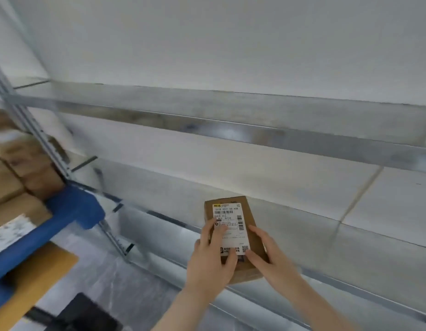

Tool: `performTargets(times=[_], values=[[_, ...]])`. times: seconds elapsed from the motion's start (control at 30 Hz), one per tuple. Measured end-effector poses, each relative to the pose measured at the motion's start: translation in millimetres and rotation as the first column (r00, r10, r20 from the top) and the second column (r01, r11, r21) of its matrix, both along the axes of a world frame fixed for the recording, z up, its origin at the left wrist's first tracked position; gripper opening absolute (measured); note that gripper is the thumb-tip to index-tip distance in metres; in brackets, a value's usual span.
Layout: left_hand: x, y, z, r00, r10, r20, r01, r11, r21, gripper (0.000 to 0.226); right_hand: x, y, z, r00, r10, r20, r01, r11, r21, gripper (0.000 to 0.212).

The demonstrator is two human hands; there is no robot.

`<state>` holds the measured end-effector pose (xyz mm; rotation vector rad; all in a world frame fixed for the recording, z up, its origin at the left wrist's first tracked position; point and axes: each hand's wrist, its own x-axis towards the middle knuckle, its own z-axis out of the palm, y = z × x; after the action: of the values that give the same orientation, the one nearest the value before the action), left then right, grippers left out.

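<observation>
While clasping parcel (232,218), left hand (210,261) at seven o'clock, right hand (269,254) at five, poised over shelf (302,235): likely midway, not yet set down.

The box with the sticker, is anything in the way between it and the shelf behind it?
No. The left hand and right hand hold the box, and nothing visible lies on the metal shelf around it. The other boxes sit far to the left.
</observation>
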<state>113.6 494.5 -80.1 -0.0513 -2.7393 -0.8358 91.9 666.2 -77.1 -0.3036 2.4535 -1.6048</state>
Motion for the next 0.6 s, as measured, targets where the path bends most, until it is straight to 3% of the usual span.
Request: performTargets(times=[0.27,0.6], values=[[85,-214,21,0.906,0.420,-0.044,-0.421,0.907,-0.006,0.055,18,-235,23,0.910,0.412,-0.038,-0.413,0.910,-0.042,0.051],[194,-408,42,0.679,0.729,-0.086,-0.733,0.680,-0.015,0.051,77,-473,45,0.667,0.736,-0.118,-0.744,0.667,-0.041,0.051]])
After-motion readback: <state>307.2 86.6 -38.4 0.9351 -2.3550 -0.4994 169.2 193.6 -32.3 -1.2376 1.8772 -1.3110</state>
